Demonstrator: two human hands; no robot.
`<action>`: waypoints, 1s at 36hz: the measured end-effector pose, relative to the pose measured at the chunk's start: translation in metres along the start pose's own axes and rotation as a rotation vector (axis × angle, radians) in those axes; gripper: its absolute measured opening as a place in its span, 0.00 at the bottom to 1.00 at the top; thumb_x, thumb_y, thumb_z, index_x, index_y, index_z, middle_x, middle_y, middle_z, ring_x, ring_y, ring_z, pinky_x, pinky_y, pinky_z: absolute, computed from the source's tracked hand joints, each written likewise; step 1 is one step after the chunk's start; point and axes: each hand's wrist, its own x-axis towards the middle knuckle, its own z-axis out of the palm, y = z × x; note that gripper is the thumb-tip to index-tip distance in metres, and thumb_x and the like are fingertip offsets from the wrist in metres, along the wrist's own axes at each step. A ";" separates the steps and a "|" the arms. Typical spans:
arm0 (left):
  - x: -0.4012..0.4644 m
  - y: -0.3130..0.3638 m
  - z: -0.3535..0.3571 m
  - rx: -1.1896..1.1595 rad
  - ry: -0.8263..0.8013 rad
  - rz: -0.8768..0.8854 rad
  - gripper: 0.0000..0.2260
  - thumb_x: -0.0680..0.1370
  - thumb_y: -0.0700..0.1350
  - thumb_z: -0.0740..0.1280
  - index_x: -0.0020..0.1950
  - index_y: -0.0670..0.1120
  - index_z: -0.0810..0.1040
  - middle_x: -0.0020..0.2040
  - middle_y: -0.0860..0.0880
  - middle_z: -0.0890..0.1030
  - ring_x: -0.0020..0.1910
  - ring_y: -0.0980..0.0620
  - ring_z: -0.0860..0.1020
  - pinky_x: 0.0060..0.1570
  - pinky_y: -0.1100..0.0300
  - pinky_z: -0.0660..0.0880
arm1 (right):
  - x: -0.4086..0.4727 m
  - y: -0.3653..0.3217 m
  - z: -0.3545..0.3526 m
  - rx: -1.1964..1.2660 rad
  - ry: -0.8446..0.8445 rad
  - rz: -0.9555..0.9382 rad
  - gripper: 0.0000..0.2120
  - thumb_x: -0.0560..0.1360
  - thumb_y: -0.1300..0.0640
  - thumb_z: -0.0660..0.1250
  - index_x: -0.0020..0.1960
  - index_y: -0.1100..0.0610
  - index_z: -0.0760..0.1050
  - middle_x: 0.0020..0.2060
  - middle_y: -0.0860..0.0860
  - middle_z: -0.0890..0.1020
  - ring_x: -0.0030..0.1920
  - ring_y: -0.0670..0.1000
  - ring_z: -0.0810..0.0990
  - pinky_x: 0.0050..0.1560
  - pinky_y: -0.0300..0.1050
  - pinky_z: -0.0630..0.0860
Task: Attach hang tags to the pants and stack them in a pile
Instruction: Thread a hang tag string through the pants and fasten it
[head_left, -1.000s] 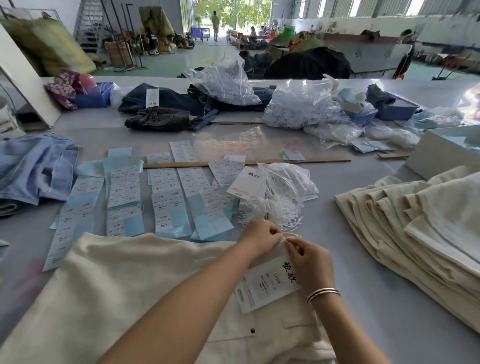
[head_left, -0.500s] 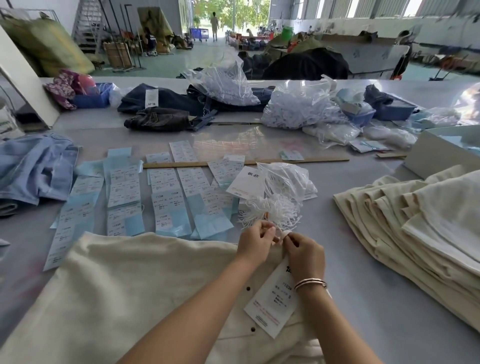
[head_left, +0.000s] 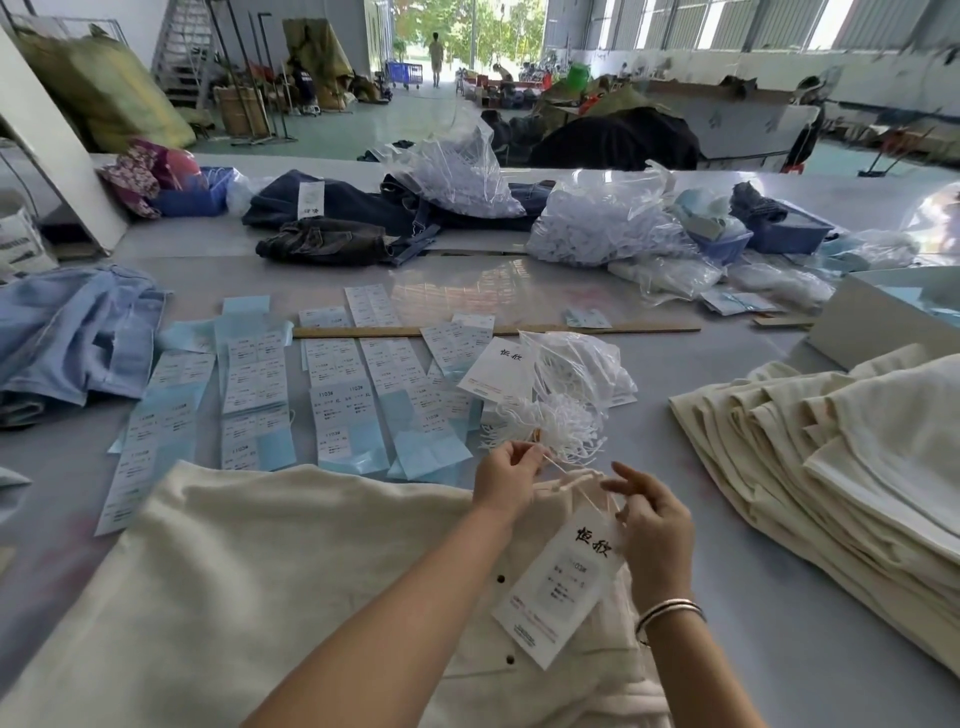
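Cream pants (head_left: 249, 582) lie flat on the table in front of me, waistband toward the far side. A white hang tag (head_left: 558, 592) with black characters rests on them near the waist. A thin white string (head_left: 571, 478) runs from the tag's top between my hands. My left hand (head_left: 506, 480) pinches one end of the string. My right hand (head_left: 649, 525) holds the string just above the tag, fingers partly spread. A pile of folded cream pants (head_left: 841, 452) sits to the right.
Rows of blue and white size labels (head_left: 332, 395) cover the table beyond the pants. A bundle of white strings (head_left: 556, 421), a spare tag (head_left: 496, 369) and a wooden ruler (head_left: 493, 330) lie ahead. Light-blue jeans (head_left: 67, 338) lie left; bags and dark jeans farther back.
My hands have moved apart, drawing the string out between them. The tag has swung from lying sideways to hanging lengthwise below my right hand.
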 end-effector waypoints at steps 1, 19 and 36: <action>-0.002 0.002 -0.001 -0.046 -0.003 0.009 0.05 0.80 0.46 0.64 0.47 0.48 0.77 0.44 0.54 0.83 0.44 0.56 0.80 0.41 0.68 0.74 | -0.001 -0.005 -0.002 0.087 -0.007 0.025 0.21 0.74 0.74 0.55 0.50 0.55 0.82 0.40 0.49 0.85 0.28 0.43 0.74 0.32 0.39 0.73; -0.043 -0.019 -0.024 -0.286 -0.297 -0.023 0.08 0.79 0.34 0.63 0.58 0.39 0.71 0.41 0.45 0.81 0.37 0.56 0.79 0.43 0.65 0.76 | -0.027 0.001 0.032 0.787 -0.039 0.280 0.15 0.75 0.74 0.62 0.53 0.57 0.78 0.39 0.52 0.82 0.42 0.49 0.84 0.40 0.37 0.80; -0.018 -0.021 -0.029 0.312 -0.212 0.280 0.09 0.78 0.34 0.62 0.53 0.45 0.78 0.49 0.50 0.80 0.49 0.54 0.78 0.54 0.66 0.74 | -0.005 0.008 0.041 0.627 -0.140 0.214 0.16 0.74 0.71 0.65 0.54 0.53 0.79 0.42 0.50 0.86 0.38 0.47 0.83 0.42 0.36 0.80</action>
